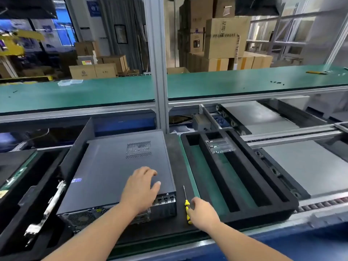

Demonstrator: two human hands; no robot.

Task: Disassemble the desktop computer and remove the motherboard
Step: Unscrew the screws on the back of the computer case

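The desktop computer (120,172) lies flat on its side on a black foam mat (178,166) on the table (244,234), its dark grey side panel facing up and its rear ports and fan grille turned toward the person. A perforated vent patch (138,149) sits on the panel toward the computer's far end, and a small blue sticker (76,180) sits near its left edge. The left hand (140,187) rests on top of the computer close to its near right corner, palm down, with the fingers (150,171) spread and only loosely bent, gripping nothing. Just to the right of the computer, a screwdriver (186,204) with a yellow and black handle lies on the mat, its thin shaft pointing away from the person. The right hand (202,211) is at the handle, its fingers curling down against it; whether they have closed around the handle cannot be told. Further right of the computer sits a black foam tray (278,196) with long slots showing green beneath, and a clear plastic piece (219,146) lies across its far end. Left of the computer, in a neighbouring black tray (18,223), lies a long silvery metal bracket (47,206). Beyond the computer runs a raised green shelf (94,91) carried by a grey aluminium post (160,72), and cardboard boxes (226,38) are stacked behind it.
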